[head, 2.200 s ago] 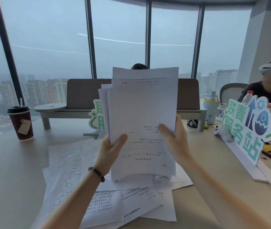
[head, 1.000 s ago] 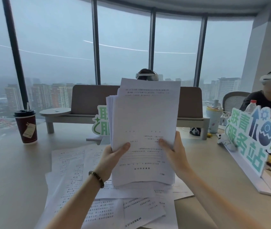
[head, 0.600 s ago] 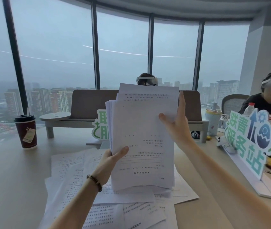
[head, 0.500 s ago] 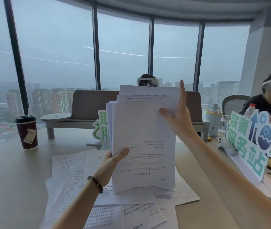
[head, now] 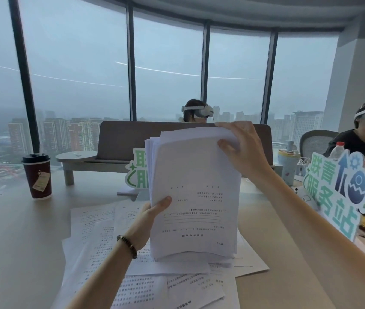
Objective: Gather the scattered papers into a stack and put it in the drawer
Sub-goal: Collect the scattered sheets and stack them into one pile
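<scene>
Your left hand (head: 152,210) pinches the stack of papers (head: 193,190) at its left edge, thumb on the front sheet, fingers hidden behind. Your right hand (head: 241,150) clamps the stack's top right corner, fingers curled over the top edge, thumb pressed on the front. Stack stands upright, bottom edge resting on the loose sheets (head: 110,241) below. Left edges of the stack are uneven, several sheets fanned out past the front one; the top edge bends under your right fingers.

Loose sheets lie overlapped on the surface (head: 10,253), spread left of and under the stack, some running out of the bottom of the frame. One sheet's corner pokes out to the right beneath your right forearm.

Open surface left of the sheets, up to the coffee cup (head: 37,176) standing well apart at far left. To the right, a green-lettered sign (head: 342,192) stands near your right forearm, narrowing the room there. A second sign (head: 137,172) stands just behind the stack, partly hidden. Behind that, a low riser shelf (head: 76,156) and a divider panel (head: 123,139). No drawer in view.
</scene>
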`<state>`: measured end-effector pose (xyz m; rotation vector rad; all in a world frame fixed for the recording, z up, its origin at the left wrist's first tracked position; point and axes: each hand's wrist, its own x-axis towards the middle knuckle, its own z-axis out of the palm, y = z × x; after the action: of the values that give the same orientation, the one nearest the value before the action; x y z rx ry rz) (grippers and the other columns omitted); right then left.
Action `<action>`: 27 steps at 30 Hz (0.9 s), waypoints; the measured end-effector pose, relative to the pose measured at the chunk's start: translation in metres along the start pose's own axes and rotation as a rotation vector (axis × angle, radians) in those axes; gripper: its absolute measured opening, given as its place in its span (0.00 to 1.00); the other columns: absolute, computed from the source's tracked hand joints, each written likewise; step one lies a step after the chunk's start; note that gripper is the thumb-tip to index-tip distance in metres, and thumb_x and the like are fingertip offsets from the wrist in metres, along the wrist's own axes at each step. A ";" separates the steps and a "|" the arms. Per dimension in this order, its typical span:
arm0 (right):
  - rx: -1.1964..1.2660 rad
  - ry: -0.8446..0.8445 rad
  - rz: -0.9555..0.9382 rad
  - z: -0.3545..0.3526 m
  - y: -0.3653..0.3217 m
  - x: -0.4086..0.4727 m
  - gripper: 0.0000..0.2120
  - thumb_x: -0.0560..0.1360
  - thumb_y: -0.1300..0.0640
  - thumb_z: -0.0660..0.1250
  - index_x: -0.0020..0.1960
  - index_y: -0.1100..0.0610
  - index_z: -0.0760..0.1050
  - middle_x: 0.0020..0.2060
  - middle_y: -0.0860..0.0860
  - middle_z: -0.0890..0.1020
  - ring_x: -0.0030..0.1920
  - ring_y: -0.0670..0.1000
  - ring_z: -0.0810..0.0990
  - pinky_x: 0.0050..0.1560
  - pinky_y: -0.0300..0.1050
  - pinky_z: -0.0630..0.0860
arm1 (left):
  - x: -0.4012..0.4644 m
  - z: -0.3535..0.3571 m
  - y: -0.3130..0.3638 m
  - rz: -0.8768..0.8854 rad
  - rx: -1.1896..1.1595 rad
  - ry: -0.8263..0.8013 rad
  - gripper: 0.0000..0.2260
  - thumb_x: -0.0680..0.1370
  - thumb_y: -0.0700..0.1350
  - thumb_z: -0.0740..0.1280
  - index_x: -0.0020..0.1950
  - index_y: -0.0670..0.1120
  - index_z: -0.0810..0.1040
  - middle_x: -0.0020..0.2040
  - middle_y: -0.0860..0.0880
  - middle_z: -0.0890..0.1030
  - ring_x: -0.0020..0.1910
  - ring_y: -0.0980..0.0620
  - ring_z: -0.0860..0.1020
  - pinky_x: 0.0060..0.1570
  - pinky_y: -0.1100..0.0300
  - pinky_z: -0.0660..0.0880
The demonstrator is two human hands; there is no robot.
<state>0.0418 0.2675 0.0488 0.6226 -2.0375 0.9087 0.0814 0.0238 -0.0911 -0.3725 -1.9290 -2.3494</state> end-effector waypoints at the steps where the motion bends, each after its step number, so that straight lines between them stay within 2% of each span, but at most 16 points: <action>1: -0.011 -0.014 -0.026 0.000 0.000 0.000 0.23 0.78 0.59 0.67 0.71 0.42 0.72 0.61 0.48 0.67 0.62 0.42 0.65 0.61 0.23 0.57 | 0.000 0.000 0.000 -0.004 0.001 -0.008 0.09 0.78 0.50 0.69 0.55 0.51 0.85 0.59 0.42 0.83 0.58 0.41 0.82 0.62 0.39 0.75; 2: -0.025 -0.027 -0.051 0.000 0.000 0.000 0.25 0.79 0.60 0.67 0.72 0.41 0.71 0.65 0.49 0.66 0.66 0.44 0.64 0.61 0.23 0.54 | 0.000 0.000 0.000 -0.007 0.001 -0.012 0.09 0.78 0.49 0.69 0.54 0.52 0.86 0.59 0.42 0.83 0.58 0.41 0.82 0.62 0.39 0.75; 4: -0.058 -0.052 -0.090 0.001 0.001 0.000 0.25 0.79 0.61 0.66 0.71 0.41 0.72 0.70 0.51 0.63 0.70 0.47 0.64 0.66 0.31 0.56 | -0.001 0.000 0.002 -0.019 -0.021 -0.010 0.09 0.77 0.48 0.66 0.51 0.53 0.87 0.58 0.42 0.84 0.57 0.42 0.82 0.60 0.41 0.76; 6: -0.114 -0.064 -0.136 0.003 0.003 0.000 0.20 0.79 0.61 0.68 0.67 0.43 0.77 0.71 0.51 0.63 0.64 0.45 0.68 0.65 0.37 0.62 | -0.002 0.001 0.004 -0.041 -0.048 -0.012 0.11 0.77 0.46 0.64 0.48 0.53 0.88 0.55 0.43 0.85 0.54 0.44 0.84 0.56 0.44 0.78; 9: -0.131 -0.044 -0.172 0.005 0.007 0.000 0.16 0.78 0.60 0.69 0.63 0.47 0.81 0.69 0.53 0.67 0.58 0.42 0.70 0.64 0.41 0.68 | -0.002 0.001 0.005 -0.061 -0.076 -0.010 0.15 0.80 0.45 0.61 0.45 0.53 0.88 0.53 0.44 0.86 0.51 0.46 0.85 0.54 0.47 0.78; 12: -0.126 -0.023 -0.221 0.007 0.010 -0.001 0.18 0.78 0.61 0.69 0.65 0.47 0.79 0.69 0.54 0.69 0.59 0.43 0.71 0.63 0.42 0.70 | 0.001 0.001 0.003 -0.030 -0.073 0.018 0.11 0.78 0.49 0.63 0.54 0.49 0.85 0.56 0.44 0.85 0.56 0.44 0.83 0.60 0.42 0.76; 14: -0.112 -0.013 -0.218 0.009 0.009 -0.004 0.22 0.77 0.61 0.70 0.68 0.46 0.76 0.69 0.53 0.68 0.62 0.42 0.70 0.66 0.38 0.68 | 0.003 0.001 -0.001 0.009 -0.028 0.030 0.15 0.76 0.52 0.65 0.60 0.48 0.80 0.58 0.44 0.84 0.58 0.43 0.82 0.62 0.41 0.75; 16: 0.015 0.052 -0.110 0.011 0.009 -0.007 0.31 0.74 0.60 0.73 0.72 0.40 0.69 0.69 0.49 0.66 0.62 0.36 0.68 0.65 0.25 0.62 | 0.004 0.001 -0.005 0.035 0.009 0.042 0.17 0.77 0.55 0.66 0.61 0.48 0.80 0.57 0.44 0.84 0.58 0.43 0.82 0.60 0.42 0.77; 17: 0.137 0.094 -0.007 0.012 0.009 -0.010 0.35 0.73 0.58 0.75 0.73 0.37 0.64 0.67 0.47 0.66 0.61 0.33 0.69 0.63 0.23 0.63 | 0.004 0.002 -0.007 0.045 0.025 0.056 0.17 0.77 0.56 0.68 0.60 0.48 0.80 0.57 0.44 0.85 0.57 0.44 0.83 0.59 0.43 0.77; 19: 0.455 0.136 0.240 0.019 0.011 -0.023 0.39 0.71 0.56 0.77 0.73 0.38 0.61 0.64 0.46 0.71 0.59 0.37 0.75 0.58 0.31 0.73 | 0.004 0.003 -0.010 0.053 0.047 0.090 0.17 0.73 0.58 0.70 0.56 0.49 0.82 0.54 0.45 0.86 0.54 0.45 0.84 0.56 0.44 0.79; 21: 0.734 0.074 0.449 0.031 0.020 -0.045 0.32 0.72 0.57 0.77 0.70 0.48 0.65 0.59 0.49 0.79 0.52 0.45 0.83 0.46 0.39 0.80 | 0.006 0.001 -0.014 0.050 0.065 0.118 0.17 0.69 0.59 0.74 0.51 0.50 0.85 0.52 0.45 0.86 0.52 0.44 0.84 0.54 0.44 0.80; 23: 0.801 -0.005 0.584 0.048 0.030 -0.070 0.20 0.73 0.56 0.75 0.63 0.55 0.74 0.53 0.53 0.85 0.48 0.49 0.86 0.39 0.40 0.81 | 0.008 -0.001 -0.018 0.057 0.106 0.134 0.12 0.69 0.57 0.77 0.47 0.51 0.87 0.50 0.45 0.86 0.52 0.43 0.84 0.54 0.43 0.80; 25: 0.798 -0.039 0.640 0.063 0.039 -0.094 0.13 0.74 0.55 0.74 0.56 0.58 0.79 0.49 0.54 0.87 0.46 0.52 0.87 0.39 0.42 0.82 | 0.008 -0.002 -0.023 0.057 0.155 0.141 0.10 0.69 0.54 0.76 0.46 0.51 0.87 0.49 0.46 0.87 0.51 0.44 0.84 0.55 0.42 0.80; 27: 0.815 -0.048 0.673 0.074 0.047 -0.110 0.13 0.74 0.53 0.74 0.56 0.58 0.81 0.48 0.52 0.87 0.48 0.54 0.87 0.45 0.49 0.84 | 0.008 -0.003 -0.026 0.047 0.197 0.154 0.13 0.68 0.55 0.77 0.47 0.50 0.87 0.48 0.47 0.87 0.51 0.44 0.84 0.54 0.42 0.80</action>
<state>0.0362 0.2512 -0.0908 0.3454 -1.8857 2.1863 0.0679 0.0270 -0.1150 -0.2120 -2.0302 -2.0681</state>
